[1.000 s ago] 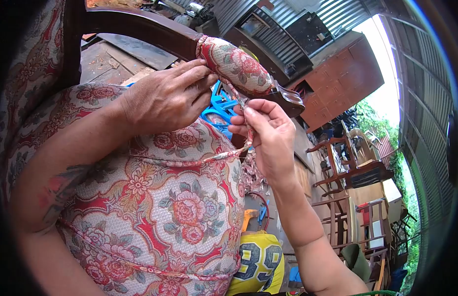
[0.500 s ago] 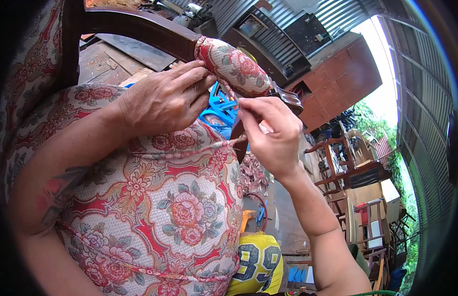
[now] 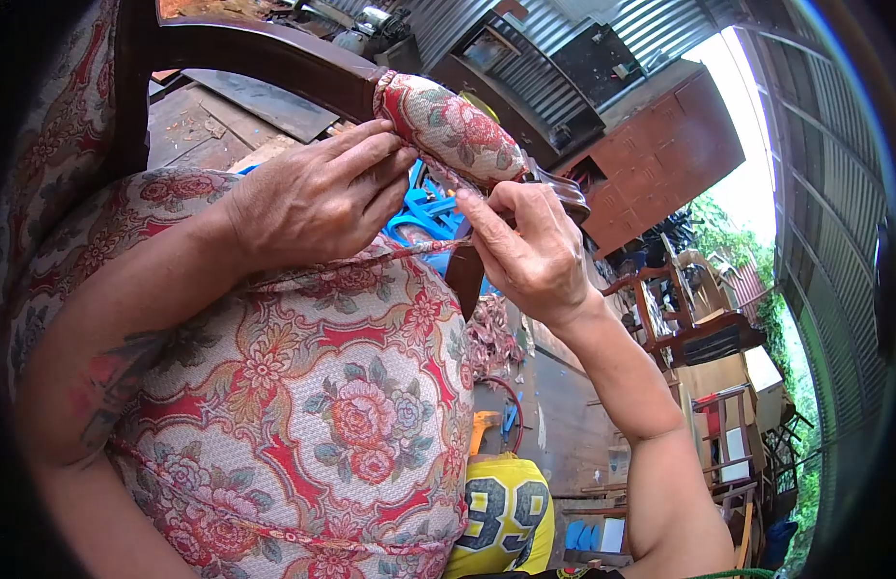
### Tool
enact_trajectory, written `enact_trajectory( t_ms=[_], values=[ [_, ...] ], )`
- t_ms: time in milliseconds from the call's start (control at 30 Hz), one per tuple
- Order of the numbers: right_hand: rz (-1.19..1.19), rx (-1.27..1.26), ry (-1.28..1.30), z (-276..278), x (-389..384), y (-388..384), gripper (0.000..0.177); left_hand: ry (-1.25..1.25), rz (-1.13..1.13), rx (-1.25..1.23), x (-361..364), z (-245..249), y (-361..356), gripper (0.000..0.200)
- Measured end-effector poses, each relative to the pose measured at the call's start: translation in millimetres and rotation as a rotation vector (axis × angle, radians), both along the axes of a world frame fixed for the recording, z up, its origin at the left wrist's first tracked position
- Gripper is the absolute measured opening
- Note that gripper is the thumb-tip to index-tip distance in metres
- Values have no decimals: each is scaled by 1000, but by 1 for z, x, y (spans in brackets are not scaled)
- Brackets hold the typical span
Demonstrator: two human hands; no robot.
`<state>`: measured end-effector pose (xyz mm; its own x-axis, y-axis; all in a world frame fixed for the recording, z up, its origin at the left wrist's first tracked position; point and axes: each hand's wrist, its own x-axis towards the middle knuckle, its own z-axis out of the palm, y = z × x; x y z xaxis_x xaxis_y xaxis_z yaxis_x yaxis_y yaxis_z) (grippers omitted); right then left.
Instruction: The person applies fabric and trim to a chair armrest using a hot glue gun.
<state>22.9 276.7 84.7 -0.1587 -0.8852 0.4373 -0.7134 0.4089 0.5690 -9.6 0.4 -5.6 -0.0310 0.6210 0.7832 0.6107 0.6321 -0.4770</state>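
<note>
A chair's dark wooden arm (image 3: 274, 56) bears an armrest pad (image 3: 458, 127) in red and cream floral fabric. Along the pad's lower edge runs a patterned piping cord (image 3: 409, 250), whose loose length stretches over the seat. My left hand (image 3: 318, 193) has its fingers closed at the pad's near end, pressing the cord to the edge; its fingertips are partly hidden. Farther along, close to the pad's front end, my right hand (image 3: 530, 246) pinches the cord between thumb and fingers. Below both hands lies the floral upholstered seat (image 3: 303, 415).
Blue straps (image 3: 424, 214) show behind the hands. A yellow cloth with the number 89 (image 3: 501, 507) is at the bottom. Wooden chair frames (image 3: 660, 299) stand at right, and a reddish-brown cabinet (image 3: 660, 154) is behind. An orange-handled tool (image 3: 484, 427) lies beside the seat.
My right hand has shifted slightly and turned, its fingers now nearer the pad's edge. The loose cord has swung up from the seat and looks tauter. My left hand has stayed in place.
</note>
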Motion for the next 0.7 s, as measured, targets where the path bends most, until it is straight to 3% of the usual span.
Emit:
enact_trajectory(
  t_ms=[700],
  values=[
    [-53,-20,70,-6,-8,7,48,-43,24,-22,2,1,0,56]
  ],
)
